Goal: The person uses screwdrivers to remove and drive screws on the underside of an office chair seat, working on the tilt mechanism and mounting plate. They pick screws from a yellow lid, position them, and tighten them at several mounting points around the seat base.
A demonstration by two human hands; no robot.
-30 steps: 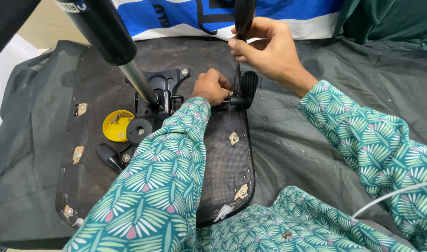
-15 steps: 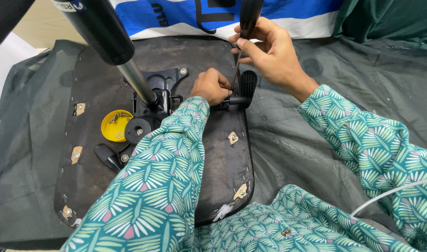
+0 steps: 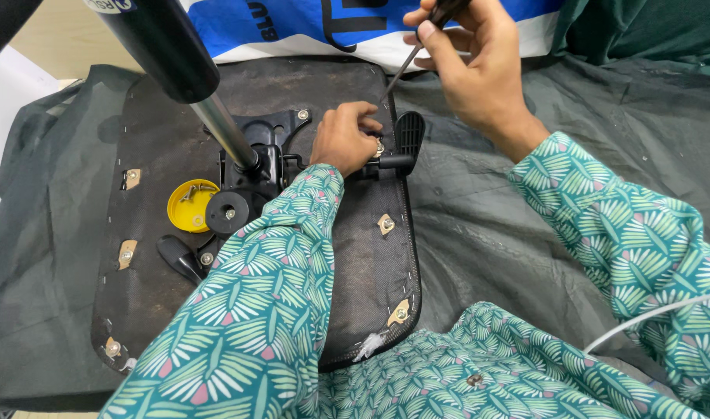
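Observation:
An upturned office chair seat lies in front of me, its dark fabric underside facing up. My left hand rests on the black metal mechanism plate, fingers curled at a bolt next to the black paddle lever. Higher up, my right hand grips the handle of a screwdriver. Its thin shaft slants down to the bolt by my left fingers. The gas lift cylinder rises from the mechanism toward the camera.
A yellow cap holding small screws sits on the seat left of the mechanism, with a black knob beside it. Another black lever sticks out lower left. Dark green cloth covers the surface; a blue-and-white sheet lies behind.
My right hand with the screwdriver has risen slightly toward the top of the view. My left hand stays at the bolt.

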